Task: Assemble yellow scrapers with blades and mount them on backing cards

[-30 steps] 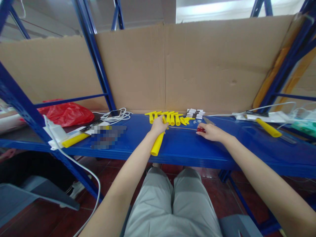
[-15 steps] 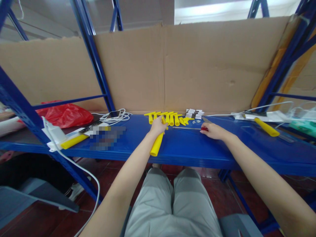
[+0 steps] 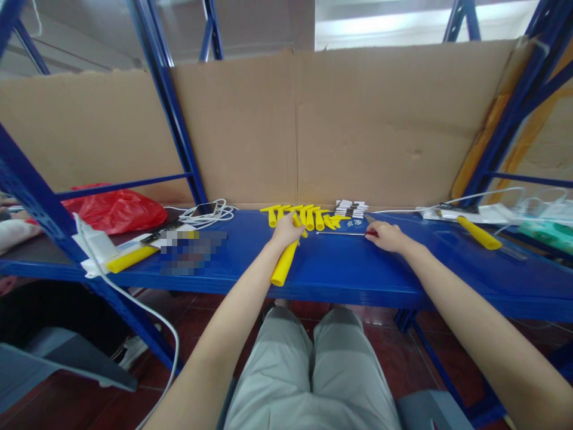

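Note:
My left hand (image 3: 282, 233) is closed around a yellow plastic tube (image 3: 285, 264), whose open end points toward me over the front of the blue shelf. Its far end is partly hidden by my fingers. Closed over the handle of a long thin screwdriver (image 3: 341, 233), my right hand (image 3: 385, 235) rests low over the shelf; the shaft points left toward the tube, its tip apart from it. Behind my left hand stands a row of several yellow T-shaped handles (image 3: 310, 220). Small yellow pieces (image 3: 332, 221) lie to their right.
White-and-black small parts (image 3: 351, 208) are stacked near the cardboard wall (image 3: 367, 125), with tiny metal bits (image 3: 358, 223) before them. Another yellow tube (image 3: 478, 233) lies right. A white cable (image 3: 215, 212), a red bag (image 3: 119, 206) and a power strip (image 3: 96, 248) are left.
The screwdriver has drawn slightly right, away from the tube, and its red handle is now more covered by my right hand. My left hand keeps the tube in nearly the same place.

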A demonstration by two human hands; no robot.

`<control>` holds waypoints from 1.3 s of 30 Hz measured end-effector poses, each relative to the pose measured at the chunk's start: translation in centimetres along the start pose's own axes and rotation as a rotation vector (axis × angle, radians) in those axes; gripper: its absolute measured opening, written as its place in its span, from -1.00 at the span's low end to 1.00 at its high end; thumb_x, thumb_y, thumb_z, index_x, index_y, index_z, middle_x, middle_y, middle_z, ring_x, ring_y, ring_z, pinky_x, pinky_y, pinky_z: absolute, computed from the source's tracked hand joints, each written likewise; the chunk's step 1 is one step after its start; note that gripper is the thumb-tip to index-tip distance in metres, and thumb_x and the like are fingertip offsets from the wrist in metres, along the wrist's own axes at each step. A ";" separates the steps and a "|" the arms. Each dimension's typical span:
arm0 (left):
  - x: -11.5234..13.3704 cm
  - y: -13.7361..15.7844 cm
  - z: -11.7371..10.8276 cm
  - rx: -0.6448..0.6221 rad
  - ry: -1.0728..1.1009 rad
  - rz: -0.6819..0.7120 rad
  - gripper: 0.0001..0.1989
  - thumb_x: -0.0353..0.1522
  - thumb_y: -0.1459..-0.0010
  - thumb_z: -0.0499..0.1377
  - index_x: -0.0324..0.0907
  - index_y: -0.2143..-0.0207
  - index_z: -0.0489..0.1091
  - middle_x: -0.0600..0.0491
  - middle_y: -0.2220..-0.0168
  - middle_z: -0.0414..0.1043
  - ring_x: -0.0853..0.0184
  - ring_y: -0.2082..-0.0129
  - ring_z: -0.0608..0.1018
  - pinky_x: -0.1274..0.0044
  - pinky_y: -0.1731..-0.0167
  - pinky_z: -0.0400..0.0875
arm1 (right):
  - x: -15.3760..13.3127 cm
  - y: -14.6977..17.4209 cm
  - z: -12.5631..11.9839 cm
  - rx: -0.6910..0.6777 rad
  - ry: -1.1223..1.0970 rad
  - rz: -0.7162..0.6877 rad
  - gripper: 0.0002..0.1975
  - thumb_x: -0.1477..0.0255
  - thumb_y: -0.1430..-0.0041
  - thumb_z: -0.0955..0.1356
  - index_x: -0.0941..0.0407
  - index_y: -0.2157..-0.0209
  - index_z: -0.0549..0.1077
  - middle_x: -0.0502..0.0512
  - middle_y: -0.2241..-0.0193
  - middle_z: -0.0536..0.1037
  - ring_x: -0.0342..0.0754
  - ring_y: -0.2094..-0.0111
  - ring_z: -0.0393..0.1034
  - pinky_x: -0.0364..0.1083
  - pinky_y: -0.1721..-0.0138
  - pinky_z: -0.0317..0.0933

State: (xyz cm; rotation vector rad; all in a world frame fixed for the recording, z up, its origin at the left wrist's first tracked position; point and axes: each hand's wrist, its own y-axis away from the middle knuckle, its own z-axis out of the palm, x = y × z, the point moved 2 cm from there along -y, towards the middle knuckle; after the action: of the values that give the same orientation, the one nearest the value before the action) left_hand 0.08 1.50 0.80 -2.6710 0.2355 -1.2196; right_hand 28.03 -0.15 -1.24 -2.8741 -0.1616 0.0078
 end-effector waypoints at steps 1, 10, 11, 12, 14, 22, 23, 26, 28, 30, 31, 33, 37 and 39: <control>-0.1 -0.1 0.1 -0.008 0.012 0.002 -0.77 -0.43 -0.11 0.17 -0.28 0.15 0.33 -0.03 0.35 0.52 0.44 0.68 0.51 0.64 0.65 0.38 | 0.0 0.0 0.0 0.006 -0.003 0.002 -0.80 0.38 -0.18 0.22 0.10 0.27 0.44 0.23 0.14 0.53 0.13 0.08 0.37 0.09 0.17 0.23; -0.7 -0.8 0.7 -0.108 0.201 0.020 -0.74 -0.50 -0.06 0.22 -0.35 0.15 0.36 -0.04 0.36 0.51 0.49 0.67 0.47 0.61 0.57 0.43 | -0.1 0.1 0.0 -0.009 -0.046 0.034 -0.75 0.40 -0.18 0.23 0.13 0.13 0.41 0.30 0.01 0.46 0.18 -0.04 0.32 0.19 0.04 0.19; -0.7 -0.8 0.7 -0.115 0.223 0.015 -0.71 -0.51 -0.05 0.23 -0.37 0.13 0.36 -0.05 0.35 0.52 0.49 0.64 0.48 0.60 0.55 0.44 | -0.1 0.1 0.0 -0.005 -0.052 0.036 -0.72 0.41 -0.18 0.23 0.13 0.09 0.40 0.30 -0.02 0.45 0.19 -0.06 0.30 0.20 0.02 0.18; -0.7 -0.8 0.7 -0.121 0.241 0.009 -0.67 -0.52 -0.03 0.24 -0.38 0.10 0.35 -0.06 0.33 0.52 0.48 0.61 0.50 0.60 0.51 0.45 | 0.0 0.1 0.1 -0.001 -0.058 0.039 -0.70 0.41 -0.18 0.24 0.13 0.06 0.39 0.31 -0.04 0.43 0.19 -0.08 0.29 0.20 0.00 0.17; -0.6 -0.6 0.6 -0.135 0.265 0.003 -0.55 -0.53 0.00 0.27 -0.40 0.02 0.32 -0.10 0.26 0.52 0.43 0.49 0.55 0.58 0.41 0.47 | 0.0 0.1 0.2 0.004 -0.067 0.036 -0.68 0.41 -0.18 0.24 0.14 0.03 0.38 0.32 -0.05 0.42 0.20 -0.09 0.28 0.21 -0.01 0.16; -0.3 -0.4 0.8 -0.199 0.201 0.111 -0.32 -0.52 0.09 0.29 -0.37 -0.14 0.23 -0.24 -0.13 0.31 0.20 -0.07 0.45 0.45 -0.07 0.30 | 0.6 -0.4 1.0 0.043 -0.043 0.019 -0.69 0.40 -0.17 0.25 0.10 0.05 0.41 0.27 -0.01 0.46 0.18 -0.05 0.31 0.19 0.04 0.21; -0.3 -0.3 0.9 -0.214 0.192 0.136 -0.33 -0.51 0.08 0.28 -0.36 -0.14 0.24 -0.24 -0.15 0.29 0.20 -0.09 0.43 0.43 -0.09 0.27 | 0.7 -0.5 1.1 0.045 -0.037 0.018 -0.69 0.39 -0.17 0.25 0.10 0.05 0.41 0.27 -0.01 0.46 0.17 -0.05 0.31 0.18 0.04 0.21; -0.1 -0.3 0.9 -0.219 0.122 0.233 -0.38 -0.47 0.05 0.27 -0.33 -0.12 0.29 -0.20 -0.15 0.31 0.18 -0.08 0.44 0.40 -0.11 0.25 | 0.7 -0.5 1.2 0.047 -0.026 0.010 -0.68 0.37 -0.18 0.25 0.10 0.04 0.41 0.26 0.00 0.46 0.16 -0.02 0.32 0.16 0.05 0.22; 0.0 -0.4 0.9 -0.173 0.024 0.316 -0.44 -0.45 0.02 0.26 -0.31 -0.09 0.33 -0.17 -0.11 0.36 0.17 -0.05 0.45 0.38 -0.09 0.28 | 0.6 -0.5 1.2 0.049 -0.023 0.008 -0.68 0.37 -0.18 0.25 0.10 0.04 0.41 0.27 0.00 0.46 0.16 -0.02 0.32 0.15 0.05 0.22; 0.2 -0.6 0.9 -0.107 -0.099 0.407 -0.50 -0.45 -0.01 0.23 -0.30 -0.06 0.36 -0.15 -0.07 0.40 0.16 -0.04 0.46 0.36 -0.07 0.30 | 0.3 -0.4 1.1 0.052 -0.022 0.001 -0.69 0.38 -0.18 0.25 0.10 0.04 0.40 0.27 -0.01 0.45 0.16 -0.03 0.31 0.15 0.04 0.21; 0.4 -0.6 0.9 -0.075 -0.159 0.454 -0.52 -0.46 -0.02 0.21 -0.29 -0.05 0.37 -0.15 -0.06 0.41 0.17 -0.04 0.46 0.35 -0.07 0.30 | 0.1 -0.4 1.0 0.053 -0.022 -0.005 -0.69 0.39 -0.19 0.25 0.10 0.03 0.40 0.28 -0.01 0.45 0.15 -0.04 0.31 0.16 0.03 0.21; 0.9 -0.6 1.2 -0.025 -0.269 0.559 -0.56 -0.51 -0.04 0.17 -0.27 -0.04 0.37 -0.13 -0.05 0.40 0.19 -0.05 0.44 0.34 -0.09 0.29 | -0.4 -0.3 0.9 0.062 -0.024 -0.025 -0.68 0.40 -0.19 0.25 0.11 0.02 0.39 0.28 -0.01 0.45 0.15 -0.06 0.29 0.17 0.01 0.19; 1.7 0.0 2.2 -0.059 -0.467 0.785 -0.58 -0.61 -0.09 0.02 -0.19 0.02 0.40 -0.08 -0.06 0.37 0.23 -0.08 0.41 0.32 -0.11 0.27 | -1.3 -0.2 0.9 0.090 -0.038 -0.082 -0.67 0.42 -0.20 0.25 0.13 0.01 0.38 0.30 -0.03 0.43 0.14 -0.10 0.26 0.15 -0.02 0.16; 1.8 0.4 2.7 -0.092 -0.558 0.837 -0.59 -0.61 -0.14 -0.05 -0.18 0.04 0.41 -0.09 -0.09 0.33 0.21 -0.10 0.40 0.30 -0.09 0.28 | -1.5 -0.2 1.0 0.095 -0.044 -0.099 -0.68 0.43 -0.20 0.24 0.13 0.01 0.38 0.29 -0.02 0.44 0.13 -0.09 0.27 0.15 -0.03 0.16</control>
State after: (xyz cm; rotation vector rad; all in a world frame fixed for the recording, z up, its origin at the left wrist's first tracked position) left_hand 3.30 1.00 0.26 -2.3975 1.1635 -0.2109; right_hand 26.47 0.10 -2.14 -2.7695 -0.3034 0.0580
